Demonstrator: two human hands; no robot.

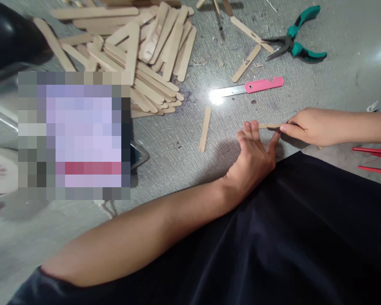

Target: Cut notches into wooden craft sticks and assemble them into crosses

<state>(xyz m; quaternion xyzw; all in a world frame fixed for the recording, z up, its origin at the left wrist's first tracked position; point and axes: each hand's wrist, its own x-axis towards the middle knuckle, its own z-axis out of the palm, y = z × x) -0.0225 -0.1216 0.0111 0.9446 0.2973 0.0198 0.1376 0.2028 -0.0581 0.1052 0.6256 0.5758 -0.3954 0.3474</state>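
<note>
A wooden craft stick [266, 126] spans the gap between my two hands near the table's front edge. My left hand [252, 154] holds its left end under the fingertips, its thumb reaching toward the right hand. At the other end my right hand [305, 126] is closed in a pinch, thumb on top. A thin dark edge shows just below the stick by the right thumb; what it is I cannot make out. To the left lies a loose craft stick [205, 129]. Above the hands is a pink-handled folding knife [264, 85], its blade out and pointing left.
A large heap of craft sticks [131, 63] covers the back left. Teal-handled needle-nose pliers [290, 43] lie open at the back right, beside cut sticks [247, 63] and wood chips. A blurred-out device [85, 131] stands at left. Something red [376, 151] shows at the right edge.
</note>
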